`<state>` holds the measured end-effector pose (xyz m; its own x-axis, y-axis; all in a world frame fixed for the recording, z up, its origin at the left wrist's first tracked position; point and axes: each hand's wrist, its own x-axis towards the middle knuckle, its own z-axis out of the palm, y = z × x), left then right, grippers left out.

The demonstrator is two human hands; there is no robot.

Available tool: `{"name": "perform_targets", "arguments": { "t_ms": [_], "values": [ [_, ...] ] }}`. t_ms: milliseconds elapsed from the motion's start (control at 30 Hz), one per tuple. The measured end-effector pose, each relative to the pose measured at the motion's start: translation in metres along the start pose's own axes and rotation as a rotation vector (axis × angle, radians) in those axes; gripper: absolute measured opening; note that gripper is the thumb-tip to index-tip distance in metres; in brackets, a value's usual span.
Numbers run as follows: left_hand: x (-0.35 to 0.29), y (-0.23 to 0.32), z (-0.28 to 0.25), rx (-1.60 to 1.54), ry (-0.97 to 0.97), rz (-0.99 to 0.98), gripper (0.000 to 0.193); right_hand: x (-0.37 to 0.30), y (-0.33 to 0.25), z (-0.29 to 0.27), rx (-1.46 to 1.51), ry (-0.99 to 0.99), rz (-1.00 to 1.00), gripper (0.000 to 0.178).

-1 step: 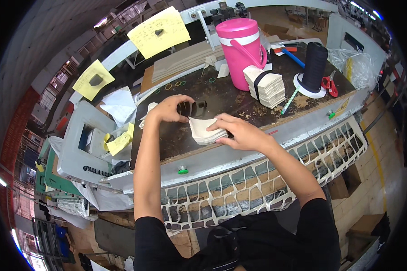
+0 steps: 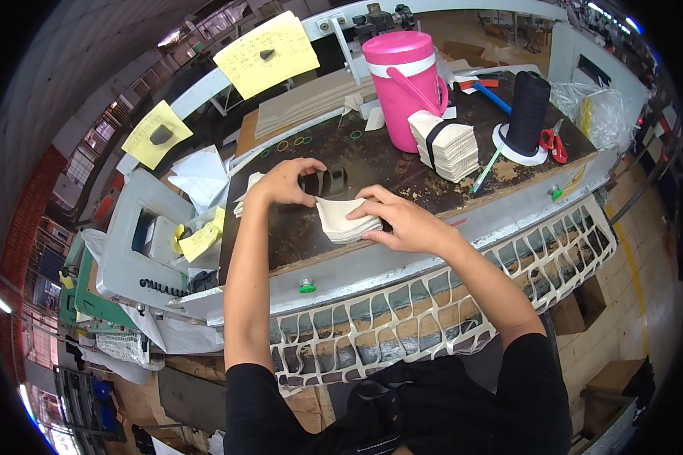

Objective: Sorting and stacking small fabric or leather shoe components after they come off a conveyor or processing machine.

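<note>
A small stack of cream fabric pieces (image 2: 340, 220) rests near the table's front edge. My right hand (image 2: 402, 221) grips its right end, fingers on top and thumb low at the side. My left hand (image 2: 287, 183) is curved at the stack's upper left corner, thumb and fingers apart. Between and beyond its fingertips are dark, band-like shapes (image 2: 334, 180); I cannot make out whether the hand touches them. Behind my left wrist, more cream pieces (image 2: 249, 189) are partly hidden. To the right stands a taller cream bundle (image 2: 451, 150) with a black band around it.
A pink jug (image 2: 395, 83) stands behind the bundle. Further right are a black thread cone (image 2: 529, 114), red scissors (image 2: 555, 142) and a light green pen (image 2: 487, 167). Small rubber bands (image 2: 283, 145) lie at the back. White netting (image 2: 432, 318) runs along the front edge.
</note>
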<state>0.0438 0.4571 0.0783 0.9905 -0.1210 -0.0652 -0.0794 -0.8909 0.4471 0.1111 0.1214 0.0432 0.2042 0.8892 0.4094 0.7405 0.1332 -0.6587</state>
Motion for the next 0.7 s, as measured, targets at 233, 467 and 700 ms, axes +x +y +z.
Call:
{"name": "perform_targets", "arguments": {
  "t_ms": [233, 467, 700],
  "values": [
    [0.0, 0.03, 0.016, 0.132, 0.317, -0.107, 0.085, -0.007, 0.008, 0.009, -0.087, 0.219, -0.078, 0.029],
    [-0.023, 0.122, -0.047, 0.121, 0.498, 0.062, 0.081, -0.001, 0.003, 0.011, -0.041, 0.179, -0.036, 0.027],
    [-0.018, 0.15, -0.007, 0.198, 0.29, 0.199, 0.078, -0.007, 0.009, 0.015, -0.044, 0.299, -0.009, 0.02]
  ]
}}
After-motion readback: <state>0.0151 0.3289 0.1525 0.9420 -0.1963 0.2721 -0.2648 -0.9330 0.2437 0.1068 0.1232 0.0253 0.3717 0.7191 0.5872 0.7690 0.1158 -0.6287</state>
